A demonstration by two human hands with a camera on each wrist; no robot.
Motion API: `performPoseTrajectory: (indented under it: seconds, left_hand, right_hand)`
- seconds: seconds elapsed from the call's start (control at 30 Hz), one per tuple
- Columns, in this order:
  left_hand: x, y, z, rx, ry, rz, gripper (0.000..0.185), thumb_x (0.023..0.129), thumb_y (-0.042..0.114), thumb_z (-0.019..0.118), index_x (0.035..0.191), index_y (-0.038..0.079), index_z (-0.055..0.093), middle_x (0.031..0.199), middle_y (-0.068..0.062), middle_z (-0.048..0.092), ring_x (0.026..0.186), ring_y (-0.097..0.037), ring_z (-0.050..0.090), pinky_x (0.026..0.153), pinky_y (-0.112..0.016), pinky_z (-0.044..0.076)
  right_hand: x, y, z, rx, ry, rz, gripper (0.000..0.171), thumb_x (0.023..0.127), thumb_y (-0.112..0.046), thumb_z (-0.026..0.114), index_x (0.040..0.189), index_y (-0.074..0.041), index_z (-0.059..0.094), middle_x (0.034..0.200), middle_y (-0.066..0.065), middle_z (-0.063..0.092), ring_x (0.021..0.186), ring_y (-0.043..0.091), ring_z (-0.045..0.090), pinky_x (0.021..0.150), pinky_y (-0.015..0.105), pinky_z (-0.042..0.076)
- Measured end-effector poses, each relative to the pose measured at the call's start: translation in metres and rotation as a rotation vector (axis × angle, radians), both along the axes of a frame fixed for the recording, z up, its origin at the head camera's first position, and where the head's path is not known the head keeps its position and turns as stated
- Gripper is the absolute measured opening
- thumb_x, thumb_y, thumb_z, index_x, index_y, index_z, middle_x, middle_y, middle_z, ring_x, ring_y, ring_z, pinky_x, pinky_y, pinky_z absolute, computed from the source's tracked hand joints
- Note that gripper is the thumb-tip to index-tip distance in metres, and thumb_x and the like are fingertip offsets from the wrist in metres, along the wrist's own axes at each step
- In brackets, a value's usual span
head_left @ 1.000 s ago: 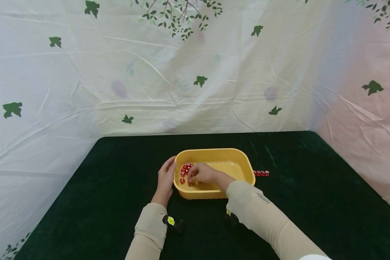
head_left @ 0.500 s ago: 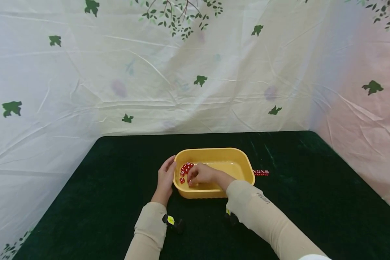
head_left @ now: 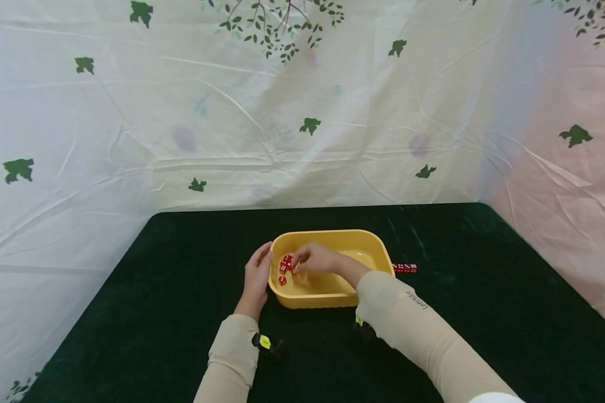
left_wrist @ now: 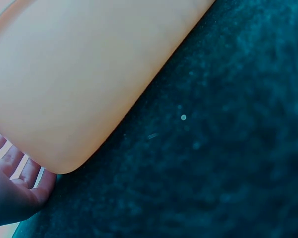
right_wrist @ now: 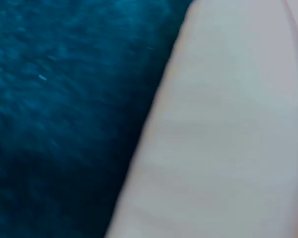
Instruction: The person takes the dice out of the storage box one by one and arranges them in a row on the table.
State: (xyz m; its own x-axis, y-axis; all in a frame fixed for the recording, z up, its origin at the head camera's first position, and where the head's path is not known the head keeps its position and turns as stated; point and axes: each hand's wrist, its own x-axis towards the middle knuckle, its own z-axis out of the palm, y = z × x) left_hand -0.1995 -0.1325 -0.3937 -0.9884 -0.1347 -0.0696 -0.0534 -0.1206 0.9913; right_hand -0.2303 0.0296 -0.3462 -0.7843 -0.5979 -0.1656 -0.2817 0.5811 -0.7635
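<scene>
I am at the picking step. My left hand (head_left: 256, 275) rests flat w/ relaxed fingers against the left wall of the yellow tub (head_left: 333, 238) on the bench (head_left: 181, 268). My right hand (head_left: 315, 259) is inside the tub, fingers curled over the red dice (head_left: 284, 264) at its left end; I cannot tell if it pinches one. A short row of dice (head_left: 405, 268) lies just right of the tub. Next, I think, needs a firm pinch and a lift over the rim.

small red translucent dice with white pips (head_left: 284, 264), bunched up in the left end of a yellow rounded-rectangle plastic tub (head_left: 333, 239) sitting upright mid-table, a short row of matching red dice (head_left: 405, 268) just right of the tub
</scene>
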Motion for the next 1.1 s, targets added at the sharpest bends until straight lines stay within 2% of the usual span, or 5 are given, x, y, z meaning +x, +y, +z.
performPoseTrajectory:
  seconds: [0.23, 0.5, 0.6, 0.87, 1.1]
  left_hand:
    - [0.000, -0.001, 0.001, 0.000, -0.019, 0.009, 0.034, 0.091, 0.023, 0.044, 0.123, 0.013, 0.045, 0.124, -0.006, 0.043, 0.109, -0.020, 0.043, 0.090, -0.034, 0.036]
    - [-0.002, -0.001, 0.000, -0.001, -0.029, 0.006, 0.036, 0.090, 0.025, 0.045, 0.124, 0.012, 0.044, 0.125, -0.006, 0.042, 0.110, -0.020, 0.042, 0.090, -0.034, 0.036]
    - [-0.002, 0.000, 0.000, -0.003, -0.031, 0.007, 0.036, 0.090, 0.025, 0.045, 0.124, 0.013, 0.044, 0.124, -0.006, 0.042, 0.110, -0.020, 0.042, 0.090, -0.035, 0.036]
    - [-0.003, 0.000, 0.000, -0.009, -0.033, 0.012, 0.035, 0.090, 0.026, 0.045, 0.123, 0.015, 0.045, 0.124, -0.004, 0.043, 0.109, -0.019, 0.043, 0.090, -0.034, 0.036]
    - [-0.005, 0.000, 0.000, -0.010, -0.032, 0.011, 0.034, 0.090, 0.026, 0.045, 0.123, 0.016, 0.045, 0.123, -0.003, 0.043, 0.108, -0.017, 0.043, 0.090, -0.033, 0.036]
  right_hand:
    - [-0.005, 0.011, 0.020, -0.047, 0.058, 0.012, 0.016, 0.081, -0.011, 0.060, 0.092, -0.001, 0.064, 0.082, 0.001, 0.059, 0.074, 0.018, 0.050, 0.065, 0.027, 0.045]
    - [-0.011, 0.032, 0.037, -0.023, 0.110, -0.062, 0.014, 0.080, -0.014, 0.062, 0.089, -0.004, 0.065, 0.078, 0.002, 0.059, 0.069, 0.016, 0.051, 0.061, 0.026, 0.045]
    - [-0.013, 0.041, 0.044, -0.035, 0.110, -0.100, 0.014, 0.080, -0.014, 0.061, 0.090, -0.005, 0.065, 0.081, 0.003, 0.060, 0.073, 0.017, 0.051, 0.065, 0.026, 0.045]
    - [-0.012, 0.068, 0.066, -0.059, 0.066, -0.174, 0.022, 0.083, -0.016, 0.057, 0.099, -0.001, 0.060, 0.094, 0.014, 0.059, 0.088, 0.033, 0.050, 0.079, 0.041, 0.043]
    - [-0.012, 0.100, 0.075, -0.064, 0.095, -0.215, 0.023, 0.085, -0.018, 0.055, 0.102, -0.003, 0.059, 0.096, 0.012, 0.059, 0.084, 0.032, 0.051, 0.075, 0.039, 0.046]
